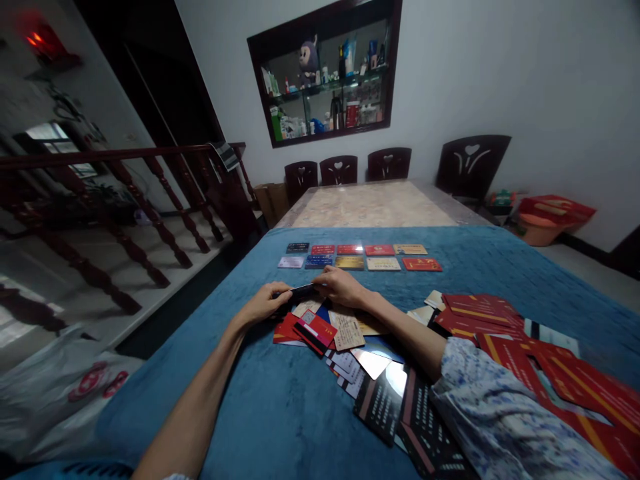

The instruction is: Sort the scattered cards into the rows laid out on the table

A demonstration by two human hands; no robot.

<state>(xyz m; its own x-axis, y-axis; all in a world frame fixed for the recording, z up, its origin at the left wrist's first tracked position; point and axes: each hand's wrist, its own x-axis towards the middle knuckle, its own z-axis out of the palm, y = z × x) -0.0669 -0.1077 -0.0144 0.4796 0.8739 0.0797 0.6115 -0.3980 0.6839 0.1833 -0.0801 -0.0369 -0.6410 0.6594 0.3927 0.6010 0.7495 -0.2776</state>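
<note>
I see the left hand and right hand pinch a dark card; weak grip may drop it.

The table is mottled beige toward its far edge, its cloth blue; gold-striped red folders lie toward the right edge, pink-striped black cards by the near edge.

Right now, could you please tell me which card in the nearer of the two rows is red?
The rightmost card: it alone is red, with a lilac one, blue one, gold one and cream one to its left.
</note>
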